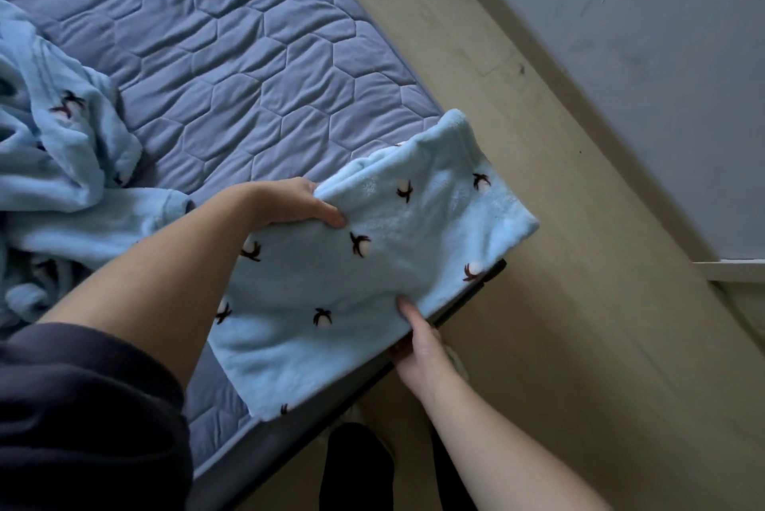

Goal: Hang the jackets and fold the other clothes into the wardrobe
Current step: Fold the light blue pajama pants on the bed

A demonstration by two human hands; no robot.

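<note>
Fleece, pale blue, the folded garment point(385, 258) lay on the bed point(232, 55) corner, overhanging its edge. The left hand point(298, 204) pinched its far edge, the right hand point(418, 345) its near one (fingers hidden underneath). Best lifted level, so the fold would hold

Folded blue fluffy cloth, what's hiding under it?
The quilted mattress and its dark bed frame are below the folded cloth. The right hand pinches its edge, and the fingers beneath are covered. Anything else underneath is hidden.
</note>
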